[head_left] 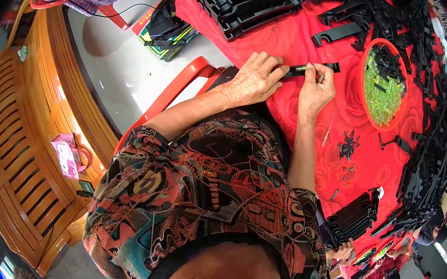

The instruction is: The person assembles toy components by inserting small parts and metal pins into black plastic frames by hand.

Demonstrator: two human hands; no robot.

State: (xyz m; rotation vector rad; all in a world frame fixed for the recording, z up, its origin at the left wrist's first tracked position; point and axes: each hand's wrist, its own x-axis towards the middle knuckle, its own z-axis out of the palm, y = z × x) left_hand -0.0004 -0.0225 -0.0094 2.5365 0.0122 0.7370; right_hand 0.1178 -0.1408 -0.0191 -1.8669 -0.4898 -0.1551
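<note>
"Where's the black plastic bar (296, 69)?"
"Over the red-covered counter (365, 150), left of the orange bowl (361, 95); left hand's (258, 77) grip closed on its left end; right hand (316, 89) pinching its middle."

Left hand (256, 78) curled; right hand (316, 93), fingers (310, 72) pinched.

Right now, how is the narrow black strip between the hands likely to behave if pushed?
It's probably stiff: the black strip looks straight from the left hand to beyond the right hand. Being slim and held in the fingers, it may be light. Its long, narrow shape could make it swivel if nudged at one end.
</note>
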